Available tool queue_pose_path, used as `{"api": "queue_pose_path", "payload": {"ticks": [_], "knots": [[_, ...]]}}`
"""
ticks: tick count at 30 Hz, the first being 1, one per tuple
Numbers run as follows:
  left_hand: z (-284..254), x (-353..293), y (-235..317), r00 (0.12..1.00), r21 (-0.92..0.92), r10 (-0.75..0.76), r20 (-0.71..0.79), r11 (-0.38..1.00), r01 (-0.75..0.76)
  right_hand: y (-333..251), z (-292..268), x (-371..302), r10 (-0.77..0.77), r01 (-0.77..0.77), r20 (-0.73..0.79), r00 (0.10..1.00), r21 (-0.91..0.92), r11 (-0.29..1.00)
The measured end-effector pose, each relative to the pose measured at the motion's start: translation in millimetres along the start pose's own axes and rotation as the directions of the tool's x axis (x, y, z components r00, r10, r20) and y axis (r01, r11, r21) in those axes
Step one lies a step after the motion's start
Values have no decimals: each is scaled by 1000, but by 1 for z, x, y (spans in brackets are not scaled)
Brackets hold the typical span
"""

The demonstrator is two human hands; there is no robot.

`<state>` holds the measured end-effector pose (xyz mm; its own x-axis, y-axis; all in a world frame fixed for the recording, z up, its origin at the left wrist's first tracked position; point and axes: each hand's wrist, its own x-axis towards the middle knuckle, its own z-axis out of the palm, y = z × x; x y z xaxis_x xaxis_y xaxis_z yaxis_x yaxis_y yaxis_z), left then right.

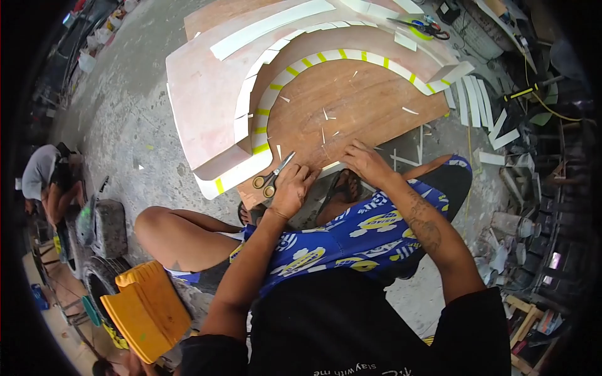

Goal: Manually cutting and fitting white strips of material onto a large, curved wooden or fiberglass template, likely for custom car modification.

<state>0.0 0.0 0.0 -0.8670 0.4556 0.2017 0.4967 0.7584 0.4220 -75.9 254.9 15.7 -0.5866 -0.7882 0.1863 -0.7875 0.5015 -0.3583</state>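
**Both hands at the plywood's near edge, scissors loose beside the left**

My left hand is half curled, knuckles up; my right hand, at two o'clock from it, has its fingers bent and bunched. A thin white strip shows between them, but from above I can't tell whether either has hold of it. Gold-handled scissors lie at ten o'clock, just beside my left hand. Ahead, white slivers litter the plywood board. The arched pinkish form sweeps from nine o'clock round to one, its white lip crossed by yellow tape tabs. Cut strips lie at two o'clock.

A leftward sweep could push the scissors off the board onto my sandalled foot; a bump against the lip could peel the tape.
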Motion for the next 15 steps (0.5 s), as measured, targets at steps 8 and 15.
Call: {"api": "queue_pose_path", "payload": {"ticks": [8,15], "knots": [[-9,1,-3,998,-6,59,-3,998,-59,-4,-10,-1,230,-228,-4,973,117,967],[-7,-3,-2,999,-68,35,3,997,-35,-3,0,1,166,-165,-21,986,51,985]]}}
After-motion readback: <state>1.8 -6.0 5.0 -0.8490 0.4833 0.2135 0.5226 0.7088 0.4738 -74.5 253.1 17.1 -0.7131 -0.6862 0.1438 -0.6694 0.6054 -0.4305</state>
